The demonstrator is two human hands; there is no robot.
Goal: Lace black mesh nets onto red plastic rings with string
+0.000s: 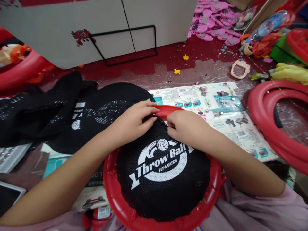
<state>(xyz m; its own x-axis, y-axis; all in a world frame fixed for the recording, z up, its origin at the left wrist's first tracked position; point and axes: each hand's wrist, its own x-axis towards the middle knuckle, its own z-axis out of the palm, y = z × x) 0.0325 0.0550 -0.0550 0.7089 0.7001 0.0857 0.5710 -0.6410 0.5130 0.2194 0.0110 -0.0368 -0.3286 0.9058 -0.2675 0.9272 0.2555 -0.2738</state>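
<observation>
A round black mesh net (166, 195) printed "Throw Ball Fly & Catch" lies inside a red plastic ring (109, 179) close to my body. At the ring's far side the net's edge stands away from the rim, leaving a small gap. My left hand (136, 120) pinches that edge between thumb and fingers, with fingertips resting over the red rim. Curled tightly, my right hand (189, 128) grips the same edge just to the right; its fingertips are partly hidden. More black printed mesh pieces (120, 96) lie beside my left forearm.
Printed cardboard sheets (223, 106) lie beneath the work. Red rings (262, 112) are at right, below a plastic bottle (269, 25) and yellow pieces (291, 73). Pink parts (211, 19) are heaped at the back beside a white panel (168, 22) with a black wire frame (155, 38).
</observation>
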